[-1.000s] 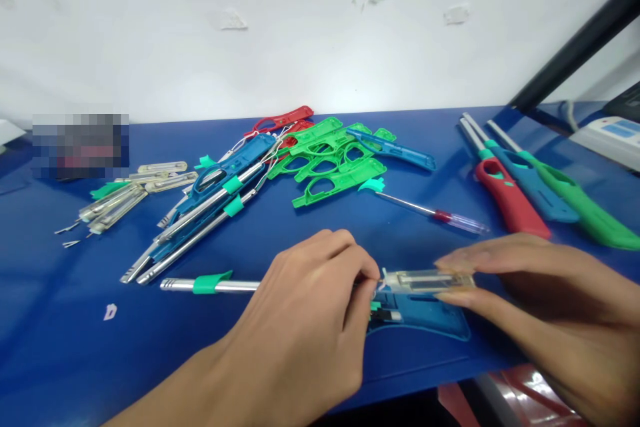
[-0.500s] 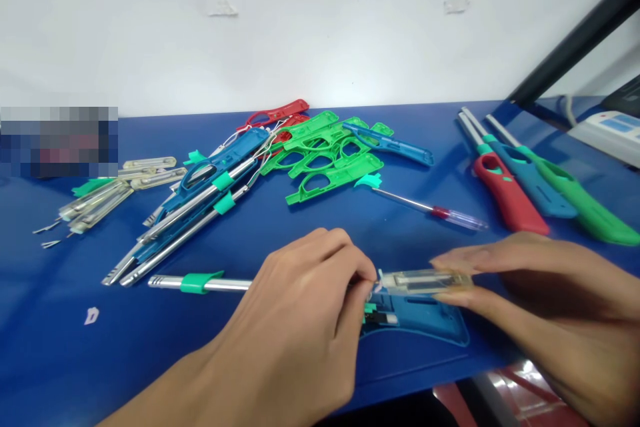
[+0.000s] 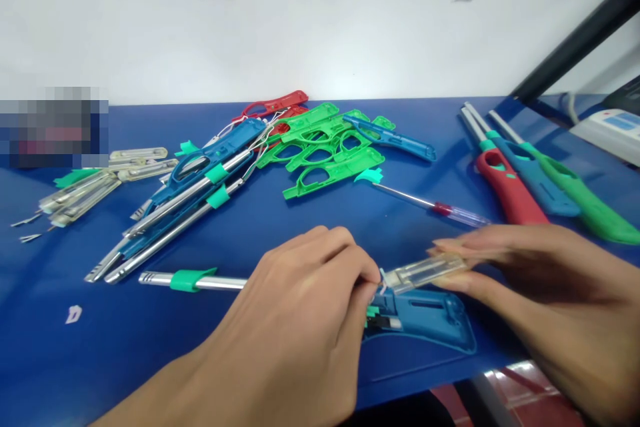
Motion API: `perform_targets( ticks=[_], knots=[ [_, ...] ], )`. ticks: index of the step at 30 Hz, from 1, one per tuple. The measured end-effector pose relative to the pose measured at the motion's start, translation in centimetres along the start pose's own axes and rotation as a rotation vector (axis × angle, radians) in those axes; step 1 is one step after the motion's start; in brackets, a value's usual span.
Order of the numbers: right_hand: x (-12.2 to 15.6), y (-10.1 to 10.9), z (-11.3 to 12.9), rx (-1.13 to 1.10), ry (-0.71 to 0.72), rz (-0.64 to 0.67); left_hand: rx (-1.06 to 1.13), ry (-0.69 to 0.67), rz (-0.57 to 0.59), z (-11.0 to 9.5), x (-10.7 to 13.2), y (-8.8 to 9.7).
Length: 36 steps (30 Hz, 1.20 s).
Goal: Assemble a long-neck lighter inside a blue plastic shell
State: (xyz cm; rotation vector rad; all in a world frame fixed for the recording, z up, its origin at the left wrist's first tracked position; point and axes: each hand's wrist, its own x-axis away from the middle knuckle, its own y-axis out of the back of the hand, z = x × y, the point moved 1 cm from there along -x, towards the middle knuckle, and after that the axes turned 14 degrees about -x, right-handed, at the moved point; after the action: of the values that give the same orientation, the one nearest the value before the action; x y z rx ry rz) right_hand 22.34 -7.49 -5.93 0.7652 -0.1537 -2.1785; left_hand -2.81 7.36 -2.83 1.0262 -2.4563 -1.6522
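Observation:
My left hand (image 3: 305, 310) pinches the near end of a clear plastic fuel tank (image 3: 425, 271) where it meets the blue lighter half-shell (image 3: 430, 320). My right hand (image 3: 545, 287) grips the tank's far end between thumb and fingers, tilting it up a little above the shell. A metal tube with a green collar (image 3: 193, 279) runs out leftward from under my left hand. The shell lies flat at the front edge of the blue table (image 3: 320, 227).
Green, red and blue empty shells (image 3: 325, 150) are heaped at the back middle. Several tube assemblies (image 3: 185, 203) and clear tanks (image 3: 85, 190) lie to the left. A screwdriver (image 3: 435, 208) sits mid-table. Three finished lighters (image 3: 530, 177) lie at the right, beside a white device (image 3: 613, 133).
My right hand has raised its end of the clear tank, so it now slants above the blue shell. My left hand keeps its pinch. The view has shifted slightly.

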Motion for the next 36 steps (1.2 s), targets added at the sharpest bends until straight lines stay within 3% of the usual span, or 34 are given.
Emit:
perform_targets(
  ticks=[16, 26, 36],
  knots=[
    [0.4, 0.2, 0.1, 0.015, -0.090, -0.024, -0.031, -0.052, 0.014, 0.3, 0.2, -0.3],
    [0.5, 0.0, 0.5, -0.110, -0.051, -0.047, -0.019, -0.036, 0.015, 0.4, 0.5, 0.0],
    [0.6, -0.2, 0.6, -0.091, -0.063, -0.079, -0.057, -0.019, 0.000, -0.9, -2.3, 0.1]
  ],
)
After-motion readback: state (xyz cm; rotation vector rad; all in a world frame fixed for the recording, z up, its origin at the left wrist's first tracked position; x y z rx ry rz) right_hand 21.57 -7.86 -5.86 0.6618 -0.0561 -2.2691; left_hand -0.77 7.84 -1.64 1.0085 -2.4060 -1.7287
